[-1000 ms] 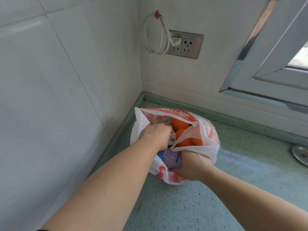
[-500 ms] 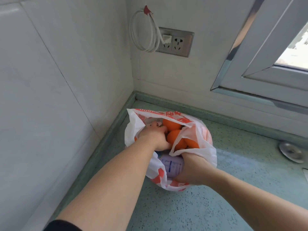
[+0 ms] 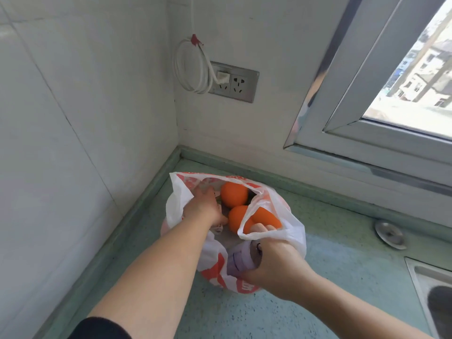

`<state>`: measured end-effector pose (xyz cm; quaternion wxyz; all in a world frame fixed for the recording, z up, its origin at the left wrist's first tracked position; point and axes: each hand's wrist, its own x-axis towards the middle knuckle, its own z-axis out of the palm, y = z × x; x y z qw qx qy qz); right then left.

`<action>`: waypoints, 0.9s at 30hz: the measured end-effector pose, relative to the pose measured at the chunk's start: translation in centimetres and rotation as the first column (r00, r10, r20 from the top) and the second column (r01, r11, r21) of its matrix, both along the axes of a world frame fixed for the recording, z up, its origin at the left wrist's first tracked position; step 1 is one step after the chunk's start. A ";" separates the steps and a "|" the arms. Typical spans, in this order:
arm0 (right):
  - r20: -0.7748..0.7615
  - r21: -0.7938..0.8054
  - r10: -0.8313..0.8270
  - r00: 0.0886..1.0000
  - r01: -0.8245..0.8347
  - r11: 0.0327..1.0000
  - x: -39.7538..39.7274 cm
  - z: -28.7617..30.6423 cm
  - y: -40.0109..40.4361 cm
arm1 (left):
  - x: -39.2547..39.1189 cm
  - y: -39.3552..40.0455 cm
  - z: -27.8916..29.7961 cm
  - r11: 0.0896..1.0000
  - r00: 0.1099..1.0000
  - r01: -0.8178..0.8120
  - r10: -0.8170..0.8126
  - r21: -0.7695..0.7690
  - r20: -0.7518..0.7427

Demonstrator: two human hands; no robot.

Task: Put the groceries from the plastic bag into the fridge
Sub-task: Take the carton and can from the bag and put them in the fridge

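Plastic bag [image 3: 291, 231], full, on the counter [image 3: 342, 277] in the wall corner; nothing unpacked, no fridge in view.

Contents: three oranges [image 3: 234, 194] just beyond both sets of fingers, and a pale purple packet [image 3: 238, 261] low at the near side. Left hand [image 3: 203, 207] is inside the bag's mouth, fingers curled onto something, the item unclear. Right hand [image 3: 274, 263] is closed on the near rim of the bag, thumb beside the packet. Beyond: a wall socket [image 3: 233, 81] and a sink [image 3: 433, 289].

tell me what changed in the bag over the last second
The left hand slid toward the bag's left side, uncovering the oranges; three now show. The right hand still clutches the plastic bag rim and a purple package. The bag stays on the counter.
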<state>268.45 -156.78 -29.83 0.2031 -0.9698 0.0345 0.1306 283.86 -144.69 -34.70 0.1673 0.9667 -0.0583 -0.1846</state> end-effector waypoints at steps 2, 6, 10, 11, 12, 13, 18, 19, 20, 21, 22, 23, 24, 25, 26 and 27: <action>0.082 0.112 -0.069 0.994 0.059 0.992 -0.4 0.3 -0.1 | -0.1 -0.4 0.0 1.000 1.000 -0.022 0.022 -0.008 -0.002; 0.128 0.145 -0.060 0.990 0.041 0.989 -0.7 1.4 -0.4 | -0.4 -0.4 0.9 0.996 0.997 -0.079 0.080 -0.046 0.017; 0.053 0.214 -0.080 0.995 0.066 0.975 -0.4 2.8 0.1 | -0.7 0.1 2.9 0.943 0.981 -0.190 0.173 -0.274 -0.083; 0.041 0.200 -0.090 0.995 0.080 0.977 -0.3 3.1 0.1 | -0.8 0.3 3.5 0.926 0.979 -0.201 0.177 -0.319 -0.103; 0.047 0.176 -0.100 0.994 0.091 0.980 -0.1 3.5 0.2 | -1.0 0.5 4.3 0.916 0.978 -0.201 0.165 -0.347 -0.128; 0.063 0.151 -0.105 0.992 0.095 0.984 -0.1 3.9 0.3 | -1.3 0.8 5.1 0.914 0.978 -0.187 0.137 -0.361 -0.158; 0.178 -0.014 -0.059 0.982 0.063 0.998 0.1 6.2 0.4 | -4.3 2.5 8.7 0.911 0.972 -0.071 -0.029 -0.407 -0.234; 0.165 0.003 -0.052 0.985 0.052 0.999 0.2 6.6 0.3 | -4.8 2.8 9.2 0.899 0.975 -0.067 -0.033 -0.432 -0.219; 0.149 0.038 -0.048 0.988 0.043 0.998 0.1 7.0 0.1 | -5.4 3.2 9.9 0.887 0.979 -0.068 -0.028 -0.457 -0.200; 0.139 0.089 -0.057 0.989 0.045 0.995 -0.1 7.5 0.0 | -6.1 3.6 10.7 0.874 0.983 -0.069 -0.023 -0.481 -0.183; 0.137 0.130 -0.074 0.988 0.056 0.990 -0.4 8.3 0.0 | -6.6 4.0 11.6 0.865 0.986 -0.074 -0.012 -0.497 -0.167; 0.134 0.172 -0.097 0.986 0.073 0.982 -0.8 9.1 -0.1 | -7.2 4.4 12.5 0.857 0.988 -0.081 0.001 -0.509 -0.156; 0.117 0.213 -0.118 0.986 0.092 0.973 -1.3 10.0 -0.1 | -7.8 4.8 13.5 0.847 0.989 -0.097 0.021 -0.523 -0.149; 0.101 0.252 -0.128 0.987 0.099 0.963 -1.9 10.9 -0.3 | -8.3 5.1 14.5 0.828 0.989 -0.122 0.054 -0.547 -0.139; 0.089 0.287 -0.136 0.987 0.106 0.952 -2.3 11.7 -0.5 | -8.9 5.3 15.5 0.801 0.987 -0.149 0.089 -0.580 -0.131; 0.091 0.313 -0.148 0.985 0.113 0.943 -2.8 12.4 -0.7 | -9.5 5.4 16.6 0.766 0.984 -0.178 0.123 -0.617 -0.131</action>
